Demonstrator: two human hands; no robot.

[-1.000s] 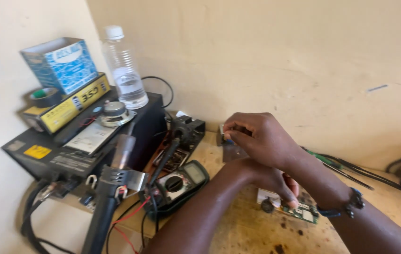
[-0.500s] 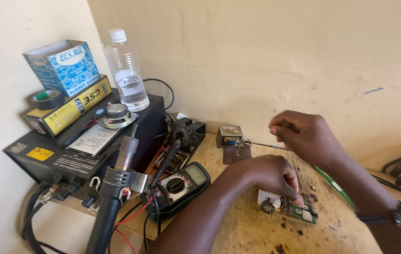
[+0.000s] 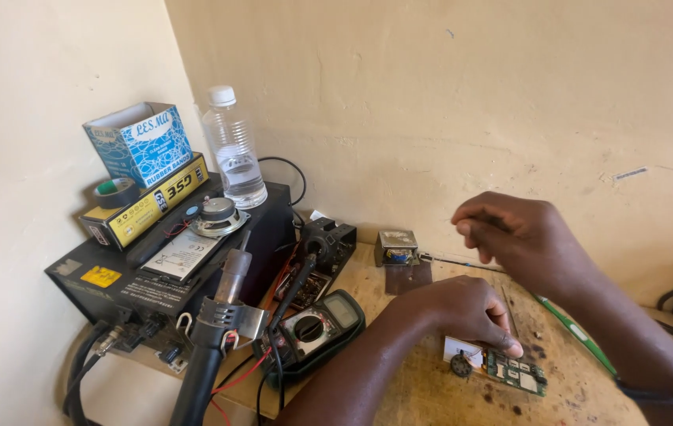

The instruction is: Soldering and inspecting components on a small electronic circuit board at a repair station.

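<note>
Small green circuit board (image 3: 516,373) lies flat on worn wooden desk (image 3: 431,394), front right, beside small round black part (image 3: 459,364). Left hand (image 3: 455,314) presses down on board edge, fingertips pinning it, grip closed on nothing. Right hand (image 3: 514,233) hovers above, fingers pinched around thin wire (image 3: 463,263) running back to small metal holder (image 3: 398,247). Advice: keep board pinned firm, wire taut, wrist steady. Green multimeter (image 3: 316,327) near left.
</note>
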